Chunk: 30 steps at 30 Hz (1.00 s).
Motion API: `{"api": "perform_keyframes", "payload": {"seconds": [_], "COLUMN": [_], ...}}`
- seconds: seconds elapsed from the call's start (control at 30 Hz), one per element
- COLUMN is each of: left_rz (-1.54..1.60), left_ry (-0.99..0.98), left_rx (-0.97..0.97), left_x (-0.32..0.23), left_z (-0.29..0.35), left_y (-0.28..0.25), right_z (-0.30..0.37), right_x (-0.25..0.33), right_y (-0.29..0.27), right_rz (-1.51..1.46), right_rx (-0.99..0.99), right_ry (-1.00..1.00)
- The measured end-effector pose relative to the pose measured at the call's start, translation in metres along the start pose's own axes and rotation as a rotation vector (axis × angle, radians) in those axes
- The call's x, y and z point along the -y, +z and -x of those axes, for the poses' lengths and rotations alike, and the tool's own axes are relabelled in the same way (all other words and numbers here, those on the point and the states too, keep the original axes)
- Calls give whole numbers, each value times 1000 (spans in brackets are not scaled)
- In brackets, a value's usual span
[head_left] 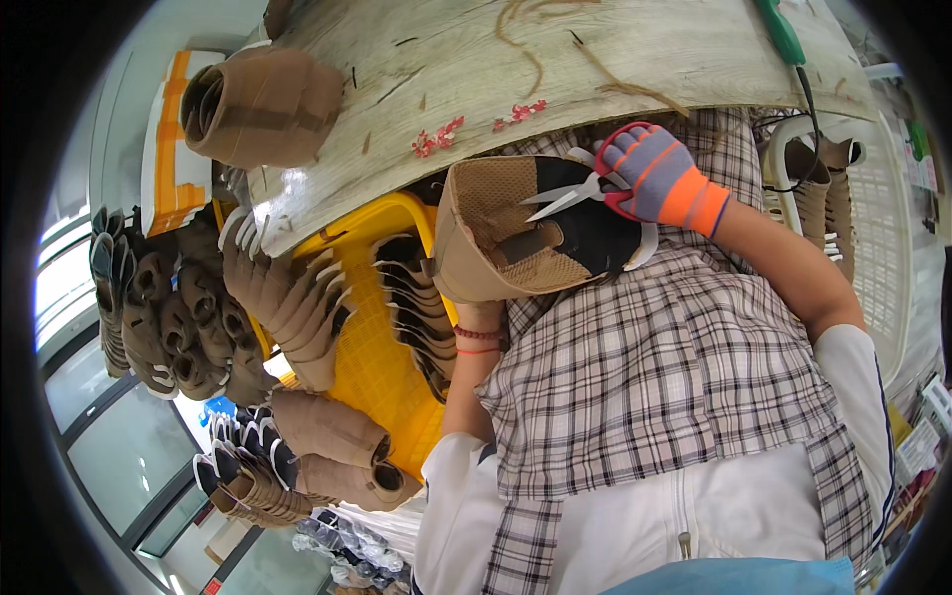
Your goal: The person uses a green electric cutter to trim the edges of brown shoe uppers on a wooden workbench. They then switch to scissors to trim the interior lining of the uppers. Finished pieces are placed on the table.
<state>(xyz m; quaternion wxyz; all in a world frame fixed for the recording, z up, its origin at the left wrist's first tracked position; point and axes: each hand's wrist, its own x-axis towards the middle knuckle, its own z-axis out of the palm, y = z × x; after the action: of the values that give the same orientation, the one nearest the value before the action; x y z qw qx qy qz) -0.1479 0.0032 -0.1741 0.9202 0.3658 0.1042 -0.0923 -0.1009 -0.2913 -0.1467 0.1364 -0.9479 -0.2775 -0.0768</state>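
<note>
My right hand [659, 178], in a grey and orange glove, grips a pair of scissors [595, 188] with red handles. The blades are parted and lie over the mouth of a brown shoe upper [466, 248] with tan mesh and black lining inside. My left hand [480, 315] holds this upper from beneath; its fingers are hidden behind it, and only the wrist with a beaded and a red band shows. The upper is tilted, its opening facing me, above my checked apron [635, 367].
A worn pale table [416, 59] carries a brown stack of uppers [268, 107], loose cords, red-and-white scraps [438, 137] and a green-handled tool [781, 32]. At left, a yellow basket [367, 347] holds rows of uppers. More uppers stand in a white basket [878, 248] at right.
</note>
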Motion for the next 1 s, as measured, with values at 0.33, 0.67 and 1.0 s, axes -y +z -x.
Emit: {"api": "perform_keyframes", "payload": {"seconds": [0.33, 0.67, 1.0], "left_rz": [-218, -197, -189], "left_ry": [71, 37, 0], "left_rx": [-162, -141, -166], "left_x": [4, 6, 9], "left_z": [-3, -6, -10], "left_y": [5, 7, -5], "right_z": [10, 8, -36], "right_x": [-5, 0, 20], "right_y": [-1, 3, -5], "right_rz": [-7, -23, 47], "right_rx": [196, 262, 161], "right_ry": [137, 194, -29]}}
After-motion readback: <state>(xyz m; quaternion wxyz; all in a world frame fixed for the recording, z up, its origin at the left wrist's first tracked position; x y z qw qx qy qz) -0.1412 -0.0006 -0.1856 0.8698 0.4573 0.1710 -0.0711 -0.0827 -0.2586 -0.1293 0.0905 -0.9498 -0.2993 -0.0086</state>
